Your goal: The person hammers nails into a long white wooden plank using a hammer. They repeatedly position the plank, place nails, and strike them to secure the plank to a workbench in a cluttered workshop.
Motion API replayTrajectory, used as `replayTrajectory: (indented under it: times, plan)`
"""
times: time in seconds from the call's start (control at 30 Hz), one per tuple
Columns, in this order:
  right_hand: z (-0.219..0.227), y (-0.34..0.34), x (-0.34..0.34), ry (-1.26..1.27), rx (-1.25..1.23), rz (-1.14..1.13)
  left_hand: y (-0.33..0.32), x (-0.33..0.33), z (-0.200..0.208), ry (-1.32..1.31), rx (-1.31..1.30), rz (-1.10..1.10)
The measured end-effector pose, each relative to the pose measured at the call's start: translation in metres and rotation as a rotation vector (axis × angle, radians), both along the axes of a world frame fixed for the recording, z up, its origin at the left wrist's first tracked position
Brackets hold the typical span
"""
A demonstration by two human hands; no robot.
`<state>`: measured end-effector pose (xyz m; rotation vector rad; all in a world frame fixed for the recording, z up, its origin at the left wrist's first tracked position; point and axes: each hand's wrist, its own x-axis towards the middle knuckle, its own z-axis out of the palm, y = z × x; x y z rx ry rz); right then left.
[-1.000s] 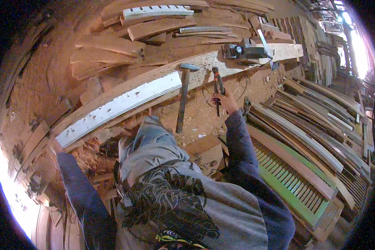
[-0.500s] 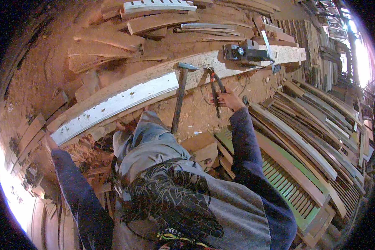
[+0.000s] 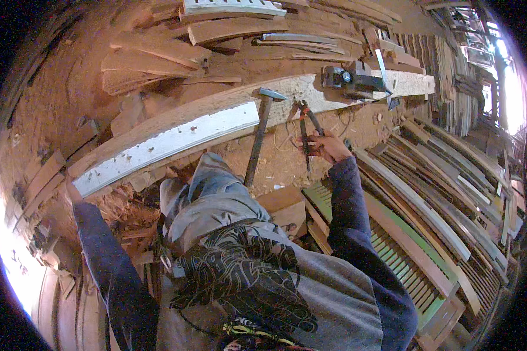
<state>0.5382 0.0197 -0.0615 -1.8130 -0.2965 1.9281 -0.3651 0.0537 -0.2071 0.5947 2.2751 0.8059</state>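
At the white-painted board's [image 3: 168, 144] left end: left hand [image 3: 73, 192], touching; whether it grips, I cannot tell.
Right hand [image 3: 329, 146]: gripping the pincers [image 3: 303, 127] by spread handles, their head at the timber beam's [image 3: 316, 95] near edge.
Hammer [image 3: 257, 142]: between board and pincers, head on the beam.
Black power tool [image 3: 357, 81]: farther right, on the beam.

"How were the pincers [image 3: 303, 126]?"
"Dark, with orange near the head, and gripped in the right hand [image 3: 332, 146]. The handles stood spread apart — the head pointed toward the wooden plank [image 3: 298, 88]."
"And the white board [image 3: 170, 145]?"
"Long and narrow, its painted face dotted with dark spots. It lay slantwise along the wooden plank — far end at the left hand [image 3: 73, 192], near end apart from the pincers."
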Motion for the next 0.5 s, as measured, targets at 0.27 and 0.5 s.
replayTrajectory:
  times: [0.27, 0.5]
  plan:
    - [0.017, -0.003, -0.013, 0.107, 0.061, -0.104, -0.004, 0.003, 0.001, 0.020, -0.002, -0.002]
    - [0.006, -0.014, -0.010, 0.094, 0.095, -0.168, 0.003, 0.005, -0.006, 0.059, -0.015, -0.026]
